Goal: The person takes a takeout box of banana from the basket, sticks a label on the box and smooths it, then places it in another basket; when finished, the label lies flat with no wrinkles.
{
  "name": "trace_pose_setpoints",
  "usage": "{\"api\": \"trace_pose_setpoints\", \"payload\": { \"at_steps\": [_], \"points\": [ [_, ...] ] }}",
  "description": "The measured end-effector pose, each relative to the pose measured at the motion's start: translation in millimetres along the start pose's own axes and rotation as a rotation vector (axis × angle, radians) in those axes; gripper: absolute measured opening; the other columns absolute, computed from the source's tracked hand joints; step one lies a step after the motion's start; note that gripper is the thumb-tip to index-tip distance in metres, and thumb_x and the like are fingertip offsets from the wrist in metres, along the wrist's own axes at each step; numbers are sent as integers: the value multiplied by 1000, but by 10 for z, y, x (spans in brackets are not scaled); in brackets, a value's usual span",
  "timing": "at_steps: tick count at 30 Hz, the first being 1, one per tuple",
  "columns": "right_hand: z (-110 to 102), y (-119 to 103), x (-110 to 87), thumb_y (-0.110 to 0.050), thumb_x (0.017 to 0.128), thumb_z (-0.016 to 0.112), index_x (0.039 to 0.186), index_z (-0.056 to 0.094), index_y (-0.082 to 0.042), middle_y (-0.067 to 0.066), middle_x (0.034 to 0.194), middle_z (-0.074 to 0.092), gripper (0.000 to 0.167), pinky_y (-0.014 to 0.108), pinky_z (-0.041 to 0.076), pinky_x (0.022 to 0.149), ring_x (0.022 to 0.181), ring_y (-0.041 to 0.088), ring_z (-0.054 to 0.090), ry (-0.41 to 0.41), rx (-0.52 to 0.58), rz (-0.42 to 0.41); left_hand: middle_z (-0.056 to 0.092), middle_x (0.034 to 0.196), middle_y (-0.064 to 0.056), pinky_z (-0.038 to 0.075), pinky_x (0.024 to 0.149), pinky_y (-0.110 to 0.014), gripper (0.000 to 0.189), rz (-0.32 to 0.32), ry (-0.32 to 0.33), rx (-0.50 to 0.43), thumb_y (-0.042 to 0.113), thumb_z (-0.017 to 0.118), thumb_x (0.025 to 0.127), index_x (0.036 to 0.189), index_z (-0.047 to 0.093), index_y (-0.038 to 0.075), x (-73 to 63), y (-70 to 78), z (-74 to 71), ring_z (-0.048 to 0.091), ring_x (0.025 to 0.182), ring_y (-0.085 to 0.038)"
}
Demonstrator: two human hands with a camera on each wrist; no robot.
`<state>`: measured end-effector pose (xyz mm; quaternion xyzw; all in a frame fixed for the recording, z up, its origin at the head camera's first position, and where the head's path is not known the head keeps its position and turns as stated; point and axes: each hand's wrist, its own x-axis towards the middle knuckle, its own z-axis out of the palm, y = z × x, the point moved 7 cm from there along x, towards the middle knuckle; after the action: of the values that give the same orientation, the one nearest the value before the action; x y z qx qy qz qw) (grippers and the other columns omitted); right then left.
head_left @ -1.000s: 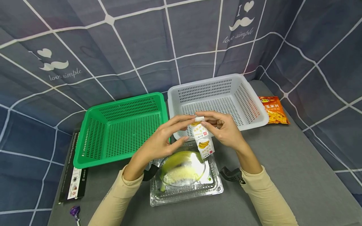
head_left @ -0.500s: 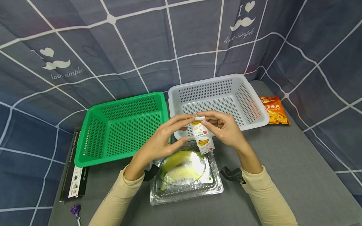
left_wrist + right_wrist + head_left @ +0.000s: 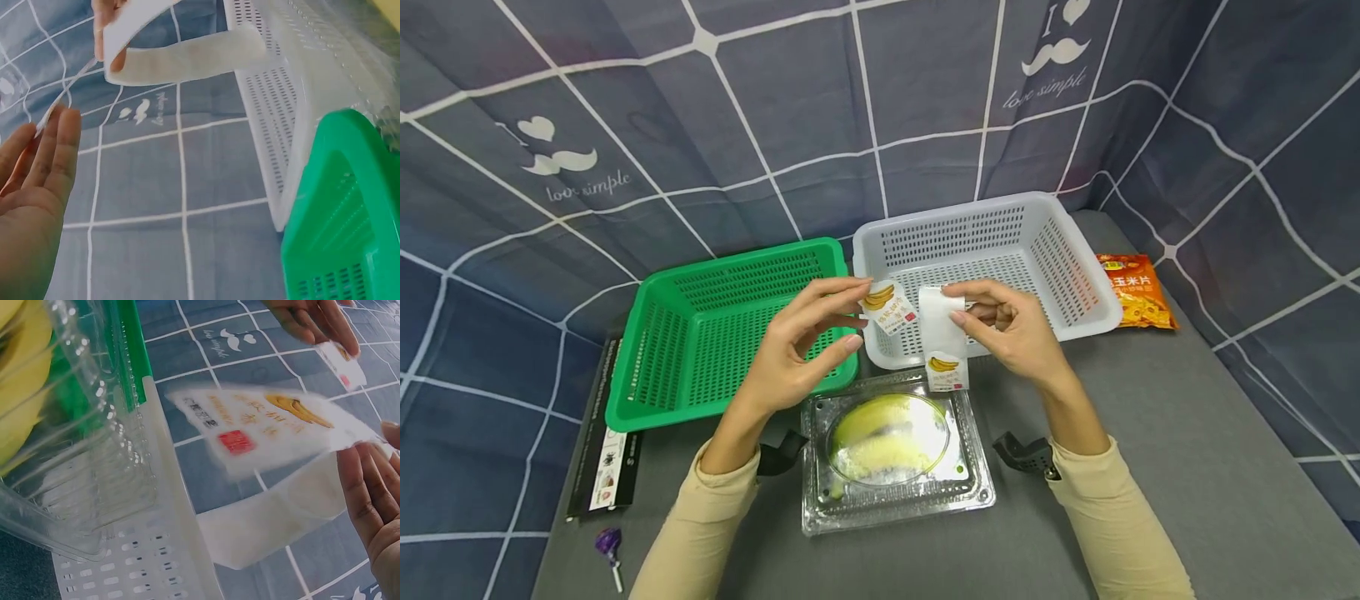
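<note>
My left hand (image 3: 797,350) pinches a small white banana sticker (image 3: 889,308) by its upper left edge. Opposite it, my right hand (image 3: 1011,337) holds a white label strip (image 3: 942,321) between thumb and fingers. A second banana label (image 3: 947,372) is on the strip's lower end. In the left wrist view the sticker (image 3: 65,90) appears almost edge-on, and the strip (image 3: 181,62) hangs in a curve. Below the hands lies a closed clear plastic box (image 3: 895,518), with bananas (image 3: 887,433) visible through its lid.
Behind the box stand a green basket (image 3: 651,417) and a light grey basket (image 3: 1101,321). An orange snack bag (image 3: 1138,292) lies at the right. To the left are a long black box (image 3: 583,479) and a purple-wrapped lollipop (image 3: 609,546).
The sticker has come off the strip and moved left with my left hand. Bare white backing now shows on the strip in my right hand.
</note>
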<state>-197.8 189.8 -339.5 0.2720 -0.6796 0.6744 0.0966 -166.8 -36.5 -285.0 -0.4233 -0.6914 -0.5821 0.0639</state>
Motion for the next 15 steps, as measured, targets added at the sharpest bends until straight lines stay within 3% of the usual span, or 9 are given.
{"api": "trace_pose_setpoints", "payload": {
  "at_steps": [8, 15],
  "points": [
    [-73, 3, 2, 20, 81, 64, 116, 60, 15, -4, 113, 70, 36, 17, 47, 55, 69, 9, 67, 37, 43, 7, 52, 134, -22, 55, 86, -37, 38, -5, 3, -133, -6, 57, 94, 129, 52, -18, -323, 61, -132, 61, 107, -26],
    [-45, 11, 1, 21, 80, 63, 123, 56, 14, -1, 122, 65, 44, 18, 49, 57, 70, 10, 67, -7, 75, 20, 53, 134, -19, 54, 87, -31, 45, -178, -95, 6, -16, 59, 88, 132, 55, -10, -719, -92, -50, 58, 114, -21]
  ]
}}
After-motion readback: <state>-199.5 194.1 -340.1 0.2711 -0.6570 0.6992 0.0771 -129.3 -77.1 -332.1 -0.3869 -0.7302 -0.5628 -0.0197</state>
